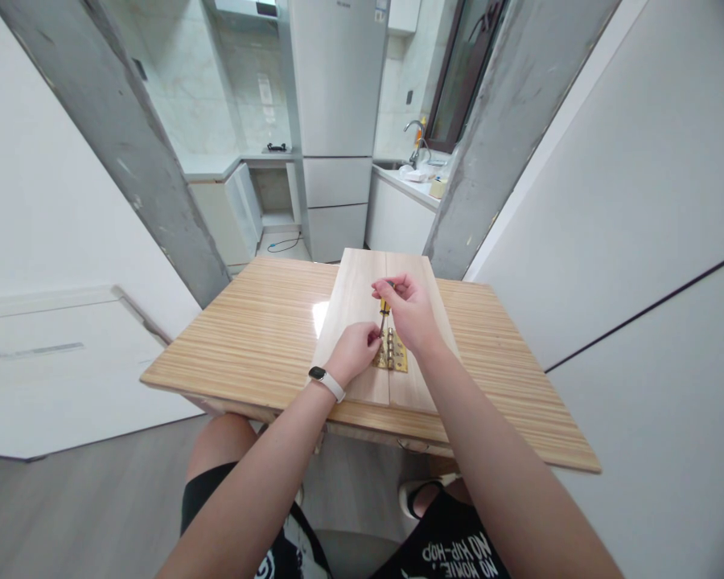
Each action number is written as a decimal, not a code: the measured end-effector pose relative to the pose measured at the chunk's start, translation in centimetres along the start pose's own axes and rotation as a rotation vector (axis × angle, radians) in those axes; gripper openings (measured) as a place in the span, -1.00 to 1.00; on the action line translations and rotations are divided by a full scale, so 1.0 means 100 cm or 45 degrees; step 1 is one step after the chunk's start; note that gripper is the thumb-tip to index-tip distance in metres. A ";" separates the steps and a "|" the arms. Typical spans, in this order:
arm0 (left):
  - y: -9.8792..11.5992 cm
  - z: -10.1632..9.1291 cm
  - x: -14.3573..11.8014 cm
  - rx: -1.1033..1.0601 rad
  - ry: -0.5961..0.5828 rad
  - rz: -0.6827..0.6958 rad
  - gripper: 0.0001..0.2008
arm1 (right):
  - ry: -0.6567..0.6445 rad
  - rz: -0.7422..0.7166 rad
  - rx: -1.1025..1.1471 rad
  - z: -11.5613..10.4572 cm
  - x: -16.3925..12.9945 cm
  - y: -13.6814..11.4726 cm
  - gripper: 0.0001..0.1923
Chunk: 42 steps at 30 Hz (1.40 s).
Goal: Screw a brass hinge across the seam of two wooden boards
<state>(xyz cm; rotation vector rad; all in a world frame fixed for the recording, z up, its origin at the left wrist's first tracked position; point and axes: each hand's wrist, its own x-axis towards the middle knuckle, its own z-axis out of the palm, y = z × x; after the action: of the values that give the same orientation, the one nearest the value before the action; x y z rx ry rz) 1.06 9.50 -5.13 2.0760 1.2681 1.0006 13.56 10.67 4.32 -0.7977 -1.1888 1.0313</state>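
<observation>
Two pale wooden boards [362, 281] lie side by side, with a brass-coloured hinge [398, 354] flat across their seam. My right hand [411, 310] is closed on the yellow handle of a screwdriver [384, 307], which stands nearly upright with its shaft pointing down at the hinge's left leaf. Beside the tip, my left hand [359, 350] has its fingers pinched together low at the left leaf. Whatever is between those fingertips is too small or too hidden to make out. A band with a dark face sits on my left wrist.
Under the boards is a wood-grain table [247, 338]; its front edge is close to my knees. A fridge [338, 96], a counter with a sink tap [415, 133] and a low cabinet [229, 209] stand beyond it. White panels flank both sides.
</observation>
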 end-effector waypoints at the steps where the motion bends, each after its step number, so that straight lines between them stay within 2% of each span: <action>1: 0.000 0.000 0.000 -0.002 0.001 0.002 -0.90 | 0.027 -0.008 -0.004 0.000 0.000 0.000 -0.56; 6: 0.000 0.001 0.000 -0.014 0.001 -0.010 -0.89 | 0.040 -0.039 0.018 -0.001 -0.001 0.004 -0.53; 11: 0.002 0.000 0.001 -0.005 0.001 -0.019 -0.89 | -0.160 -0.069 -0.003 -0.001 -0.004 -0.002 -0.68; 15: 0.002 -0.001 0.001 0.005 0.001 -0.018 -0.89 | -0.249 -0.015 0.049 -0.004 -0.004 -0.007 -0.64; 21: -0.001 0.000 0.001 -0.010 0.002 -0.014 -0.90 | -0.205 0.001 -0.047 -0.009 -0.001 -0.001 -0.66; 26: -0.002 0.001 0.000 -0.011 0.015 0.002 -0.90 | -0.092 0.029 0.039 -0.009 0.003 0.006 -0.69; 31: -0.002 0.001 0.000 -0.018 0.006 -0.003 -0.91 | -0.011 -0.002 0.166 -0.007 0.005 0.009 -0.58; 34: -0.001 0.001 0.001 -0.022 0.010 0.003 -0.90 | -0.001 -0.016 0.144 -0.006 0.004 0.009 -0.55; 37: -0.001 0.000 0.001 -0.019 0.015 0.007 -0.90 | -0.062 -0.011 0.130 -0.006 0.001 0.006 -0.58; 42: -0.001 0.000 0.000 -0.020 0.020 0.006 -0.90 | -0.247 0.047 0.268 -0.007 -0.001 -0.005 -0.83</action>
<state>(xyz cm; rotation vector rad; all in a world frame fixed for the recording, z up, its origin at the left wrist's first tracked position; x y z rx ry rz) 1.03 9.57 -5.24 2.0646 1.2598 1.0277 14.31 10.39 4.58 -0.5659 -1.2076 1.2640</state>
